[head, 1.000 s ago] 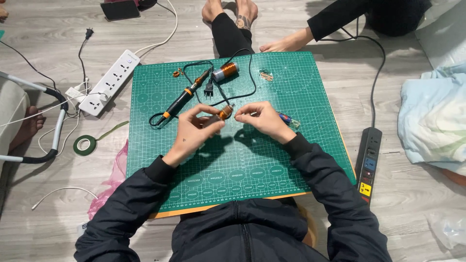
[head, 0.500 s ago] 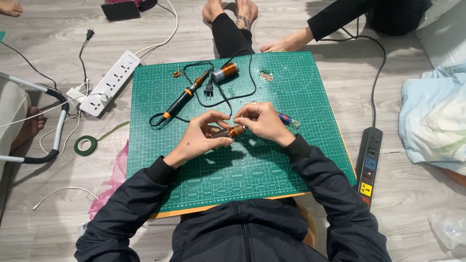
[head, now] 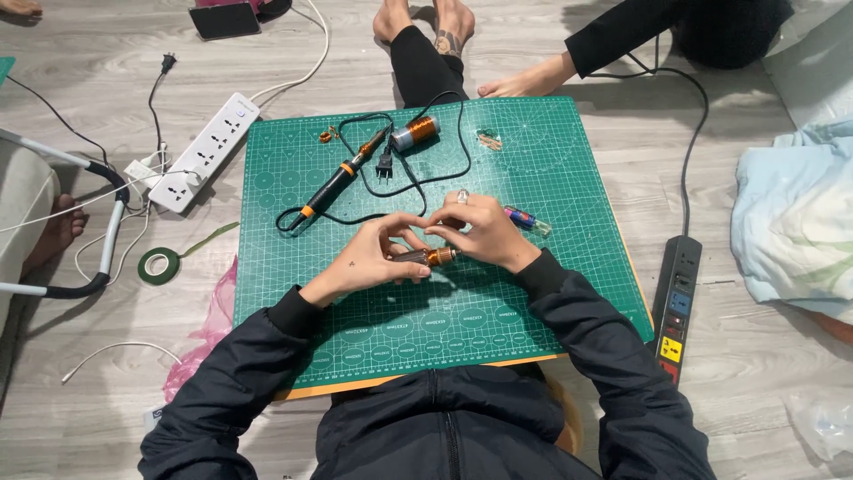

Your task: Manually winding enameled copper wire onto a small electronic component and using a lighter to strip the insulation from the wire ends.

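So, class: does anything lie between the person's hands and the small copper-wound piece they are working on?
Nothing visible does. The left hand and right hand both already grip the small copper-wound piece directly, over the green mat.

Floor (head: 107,53): pale grey wood-look planks.
Light: even, soft shadows.
Right edge: light blue bedding (head: 791,231), crumpled.
Left edge: grey-and-black tubular frame (head: 107,240).
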